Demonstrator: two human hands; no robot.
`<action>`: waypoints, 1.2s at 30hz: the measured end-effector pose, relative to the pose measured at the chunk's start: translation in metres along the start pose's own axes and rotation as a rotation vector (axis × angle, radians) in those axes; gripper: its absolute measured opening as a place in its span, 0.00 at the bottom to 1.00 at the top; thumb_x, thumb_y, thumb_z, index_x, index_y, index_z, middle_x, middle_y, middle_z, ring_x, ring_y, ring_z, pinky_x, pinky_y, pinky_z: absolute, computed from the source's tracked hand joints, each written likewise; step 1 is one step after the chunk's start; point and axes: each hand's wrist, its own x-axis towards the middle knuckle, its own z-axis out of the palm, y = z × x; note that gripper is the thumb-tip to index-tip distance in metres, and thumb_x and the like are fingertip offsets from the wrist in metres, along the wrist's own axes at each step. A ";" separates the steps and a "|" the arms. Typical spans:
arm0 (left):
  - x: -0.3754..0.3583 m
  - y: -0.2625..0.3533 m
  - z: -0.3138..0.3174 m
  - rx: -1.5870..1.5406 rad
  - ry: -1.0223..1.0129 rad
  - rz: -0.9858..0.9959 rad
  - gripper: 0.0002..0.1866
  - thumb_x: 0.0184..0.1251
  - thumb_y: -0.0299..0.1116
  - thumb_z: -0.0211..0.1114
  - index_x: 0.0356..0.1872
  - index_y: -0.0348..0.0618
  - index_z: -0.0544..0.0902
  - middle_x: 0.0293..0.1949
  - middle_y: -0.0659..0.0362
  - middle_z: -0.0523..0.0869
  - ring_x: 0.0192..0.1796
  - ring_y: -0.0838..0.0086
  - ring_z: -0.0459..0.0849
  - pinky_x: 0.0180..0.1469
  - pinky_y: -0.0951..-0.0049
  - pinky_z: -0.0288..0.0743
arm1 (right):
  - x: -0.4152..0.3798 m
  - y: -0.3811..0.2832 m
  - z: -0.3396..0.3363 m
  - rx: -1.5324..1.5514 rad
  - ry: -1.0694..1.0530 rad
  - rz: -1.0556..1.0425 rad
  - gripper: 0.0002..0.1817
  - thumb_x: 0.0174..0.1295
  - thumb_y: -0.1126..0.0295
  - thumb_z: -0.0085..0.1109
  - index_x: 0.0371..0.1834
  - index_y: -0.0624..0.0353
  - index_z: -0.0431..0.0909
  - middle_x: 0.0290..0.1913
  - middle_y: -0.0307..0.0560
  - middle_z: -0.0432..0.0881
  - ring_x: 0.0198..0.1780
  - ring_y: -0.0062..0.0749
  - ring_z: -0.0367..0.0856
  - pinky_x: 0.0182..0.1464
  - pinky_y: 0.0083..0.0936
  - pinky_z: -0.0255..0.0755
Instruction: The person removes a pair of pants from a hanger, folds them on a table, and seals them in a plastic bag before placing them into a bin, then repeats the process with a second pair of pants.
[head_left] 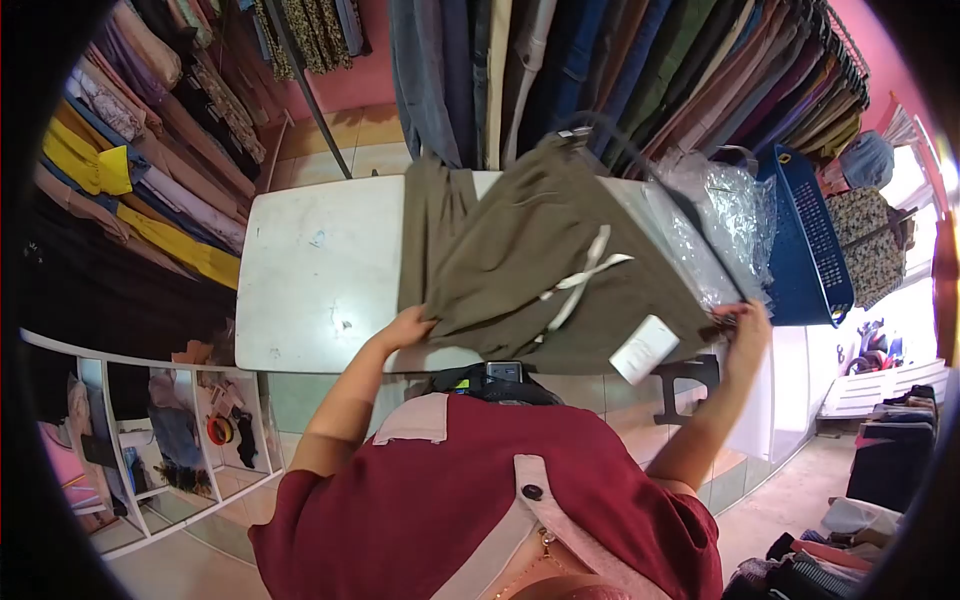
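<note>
Olive-brown trousers (530, 240) with a white drawstring (578, 280) lie spread over the white table, one leg trailing at the left. From their near edge hangs a white tag (645, 348). My left hand (405, 328) is closed on the cloth at the lower left. My right hand (748, 325) is closed at the right corner of the waistband, by the end of a black clip hanger (690, 215). The hanger runs along the waistband to another clip at the far corner. Whether my right fingers grip the clip or the cloth is partly hidden.
The white table (320, 270) extends to the left. Clear plastic bags (725, 210) lie at its right end, against a blue basket (805, 235). Racks of hanging clothes (600, 70) stand behind and at the left. Folded clothes (890, 465) are stacked at the lower right.
</note>
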 end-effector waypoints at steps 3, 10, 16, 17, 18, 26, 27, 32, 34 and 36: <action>-0.056 0.022 0.005 0.063 -0.128 -0.457 0.21 0.61 0.36 0.62 0.52 0.34 0.76 0.41 0.54 0.83 0.43 0.74 0.80 0.47 0.71 0.73 | 0.001 0.055 0.045 0.053 -0.224 0.086 0.12 0.69 0.66 0.45 0.40 0.66 0.72 0.33 0.50 0.83 0.30 0.25 0.78 0.35 0.19 0.72; -0.072 0.052 -0.031 0.240 0.604 0.106 0.37 0.54 0.33 0.69 0.66 0.43 0.64 0.64 0.55 0.70 0.66 0.68 0.66 0.65 0.62 0.61 | -0.001 0.087 0.107 0.085 -0.516 0.101 0.10 0.67 0.70 0.48 0.34 0.67 0.75 0.31 0.46 0.84 0.32 0.23 0.80 0.36 0.18 0.72; -0.025 0.115 -0.058 0.156 0.573 0.307 0.33 0.54 0.28 0.68 0.63 0.42 0.68 0.61 0.50 0.72 0.65 0.60 0.68 0.67 0.66 0.60 | 0.011 0.072 0.115 0.121 -0.695 0.013 0.06 0.63 0.74 0.52 0.32 0.67 0.77 0.31 0.46 0.84 0.35 0.26 0.82 0.41 0.21 0.74; -0.019 0.115 -0.062 0.138 0.477 0.264 0.29 0.54 0.24 0.67 0.61 0.42 0.71 0.59 0.54 0.74 0.62 0.65 0.70 0.65 0.65 0.63 | 0.013 0.068 0.117 0.123 -0.695 0.009 0.06 0.63 0.74 0.52 0.32 0.67 0.77 0.31 0.46 0.84 0.35 0.26 0.82 0.41 0.21 0.74; -0.015 0.113 -0.066 0.120 0.379 0.223 0.26 0.55 0.20 0.65 0.59 0.42 0.73 0.57 0.57 0.76 0.60 0.70 0.73 0.63 0.65 0.66 | 0.014 0.064 0.118 0.083 -0.712 -0.026 0.06 0.62 0.75 0.52 0.32 0.66 0.77 0.31 0.46 0.85 0.35 0.26 0.82 0.41 0.21 0.74; 0.006 0.080 -0.079 0.141 0.310 0.095 0.12 0.50 0.25 0.71 0.36 0.35 0.82 0.29 0.58 0.85 0.33 0.77 0.81 0.39 0.75 0.75 | 0.019 0.048 0.130 0.044 -0.711 0.192 0.06 0.53 0.77 0.62 0.32 0.66 0.77 0.28 0.42 0.83 0.34 0.22 0.80 0.39 0.20 0.73; 0.007 0.079 -0.081 0.145 0.294 0.105 0.12 0.50 0.25 0.71 0.36 0.35 0.82 0.29 0.58 0.85 0.33 0.77 0.81 0.39 0.75 0.75 | 0.018 0.055 0.130 -0.139 -0.732 0.122 0.07 0.50 0.77 0.64 0.32 0.66 0.77 0.28 0.43 0.82 0.33 0.22 0.79 0.38 0.20 0.72; 0.017 0.067 -0.088 0.114 0.283 0.168 0.10 0.49 0.25 0.72 0.32 0.36 0.81 0.29 0.58 0.84 0.33 0.78 0.81 0.36 0.75 0.74 | 0.016 0.067 0.129 -0.337 -0.670 0.096 0.11 0.45 0.75 0.69 0.28 0.66 0.76 0.27 0.45 0.80 0.28 0.21 0.75 0.32 0.22 0.69; 0.016 0.080 -0.097 0.031 0.282 0.194 0.07 0.51 0.23 0.70 0.29 0.36 0.80 0.30 0.59 0.82 0.34 0.79 0.81 0.36 0.76 0.75 | 0.023 0.049 0.132 -0.323 -0.589 -0.015 0.12 0.42 0.73 0.69 0.26 0.66 0.75 0.24 0.46 0.76 0.26 0.27 0.73 0.30 0.24 0.66; 0.012 0.098 -0.109 0.010 0.270 0.208 0.06 0.51 0.21 0.69 0.29 0.36 0.79 0.30 0.61 0.82 0.36 0.80 0.81 0.38 0.77 0.75 | 0.037 0.035 0.132 -0.303 -0.578 -0.113 0.12 0.41 0.73 0.69 0.25 0.65 0.75 0.23 0.46 0.75 0.26 0.30 0.72 0.30 0.25 0.65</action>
